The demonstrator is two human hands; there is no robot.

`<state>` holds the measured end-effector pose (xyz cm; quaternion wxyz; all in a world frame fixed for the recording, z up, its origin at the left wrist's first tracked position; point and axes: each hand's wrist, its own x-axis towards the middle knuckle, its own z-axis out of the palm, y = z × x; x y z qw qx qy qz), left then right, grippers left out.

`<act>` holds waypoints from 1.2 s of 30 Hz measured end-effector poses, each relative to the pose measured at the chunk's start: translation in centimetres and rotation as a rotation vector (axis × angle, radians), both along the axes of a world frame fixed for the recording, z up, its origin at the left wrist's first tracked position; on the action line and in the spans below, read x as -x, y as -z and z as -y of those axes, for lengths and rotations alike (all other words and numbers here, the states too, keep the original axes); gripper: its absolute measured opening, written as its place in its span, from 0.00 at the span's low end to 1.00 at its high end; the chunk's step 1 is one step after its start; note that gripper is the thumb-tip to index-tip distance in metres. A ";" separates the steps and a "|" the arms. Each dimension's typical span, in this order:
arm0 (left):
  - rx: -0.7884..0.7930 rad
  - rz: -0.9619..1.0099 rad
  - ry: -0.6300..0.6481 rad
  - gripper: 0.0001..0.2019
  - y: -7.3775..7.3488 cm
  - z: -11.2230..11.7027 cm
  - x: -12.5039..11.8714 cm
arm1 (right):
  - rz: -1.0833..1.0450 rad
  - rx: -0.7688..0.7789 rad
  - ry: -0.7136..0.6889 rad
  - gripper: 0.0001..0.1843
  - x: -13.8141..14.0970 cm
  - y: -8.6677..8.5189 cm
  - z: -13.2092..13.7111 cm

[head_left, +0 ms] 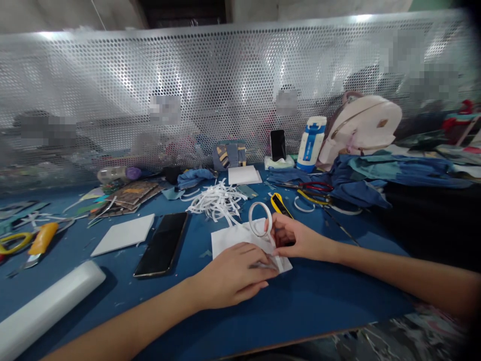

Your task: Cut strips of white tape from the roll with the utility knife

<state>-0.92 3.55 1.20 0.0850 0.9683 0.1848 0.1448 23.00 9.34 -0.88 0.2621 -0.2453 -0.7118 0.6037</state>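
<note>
A sheet of white paper (221, 241) lies on the blue table in front of me. My left hand (235, 273) rests on it, palm down, fingers stretched toward its right side. What lies under those fingertips is hidden. My right hand (291, 236) is closed on a thin white roll of tape (251, 220), which stands on edge above the sheet. A strip runs from the roll down toward my left fingertips. Just behind my right hand lies a yellow and black utility knife (280, 204). A heap of narrow white strips (218, 200) sits beyond the paper.
To the left are a black phone (161, 245), a white pad (124, 234), a long white bar (48, 306) and an orange-handled cutter (43, 239). A perforated metal panel (218, 90) closes the back. Blue cloth (356, 183), a bottle (311, 144) and a backpack (363, 125) stand right.
</note>
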 end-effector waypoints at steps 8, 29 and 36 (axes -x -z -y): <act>-0.011 -0.011 0.003 0.15 0.0 0.0 0.0 | 0.016 -0.021 -0.007 0.22 0.0 0.0 0.1; 0.088 -0.067 -0.062 0.19 -0.4 0.5 -0.3 | -0.002 -0.098 0.007 0.14 -0.1 -0.2 0.1; 0.108 -0.071 -0.052 0.20 -0.6 0.5 -0.3 | 0.113 -0.365 0.087 0.11 -0.3 -0.3 -0.3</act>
